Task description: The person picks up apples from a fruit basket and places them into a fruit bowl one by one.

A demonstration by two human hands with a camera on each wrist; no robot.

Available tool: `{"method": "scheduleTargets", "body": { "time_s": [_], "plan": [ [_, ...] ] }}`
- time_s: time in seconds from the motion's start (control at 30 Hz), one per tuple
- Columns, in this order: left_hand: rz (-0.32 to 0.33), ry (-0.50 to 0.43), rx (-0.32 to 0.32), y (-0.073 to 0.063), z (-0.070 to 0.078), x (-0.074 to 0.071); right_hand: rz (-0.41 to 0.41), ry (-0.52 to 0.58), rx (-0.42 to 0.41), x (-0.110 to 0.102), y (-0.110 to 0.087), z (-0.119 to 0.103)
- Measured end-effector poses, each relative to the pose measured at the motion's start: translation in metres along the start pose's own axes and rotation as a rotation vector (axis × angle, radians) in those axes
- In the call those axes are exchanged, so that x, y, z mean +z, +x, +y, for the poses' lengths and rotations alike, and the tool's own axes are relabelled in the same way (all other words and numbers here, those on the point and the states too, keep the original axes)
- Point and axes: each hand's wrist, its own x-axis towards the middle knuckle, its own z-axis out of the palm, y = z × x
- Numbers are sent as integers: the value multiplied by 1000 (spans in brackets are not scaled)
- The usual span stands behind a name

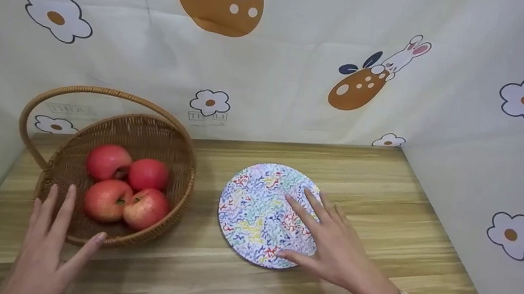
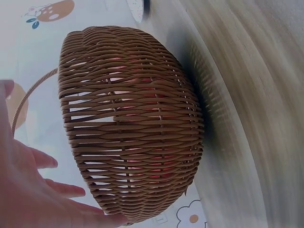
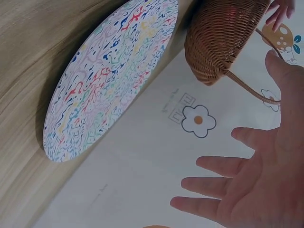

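A brown wicker basket with an arched handle stands on the left of the table, holding several red apples. My left hand is spread at the basket's near left rim; whether it touches the rim I cannot tell. In the left wrist view the woven side of the basket fills the middle, and apples show through its gaps. To the right lies a round board with a multicoloured squiggle pattern. Over its right edge hovers my right hand, fingers spread and holding nothing; the right wrist view shows it apart from the board.
The wood-grain table meets pale walls at the back and both sides, printed with flowers, carrots and a rabbit. The basket handle rises close to the back wall.
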Motion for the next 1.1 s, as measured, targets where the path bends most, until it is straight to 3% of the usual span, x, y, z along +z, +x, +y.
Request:
{"method": "scheduleTargets", "body": {
  "time_s": [0.3,0.4,0.57,0.77,1.1],
  "plan": [
    [45,-64,-100,0,-1,-1,-17,37,-26,2,7,-7],
    [87,-89,-122,1,-2,0,-17,46,-38,2,9,-9],
    [161,-132,-121,1,-4,2,-6,48,-67,2,14,-14],
    [172,-156,-149,2,-5,1,-20,46,-73,3,19,-19],
    [257,-188,-120,5,-11,1,-39,77,-89,4,29,-31]
  ]
}}
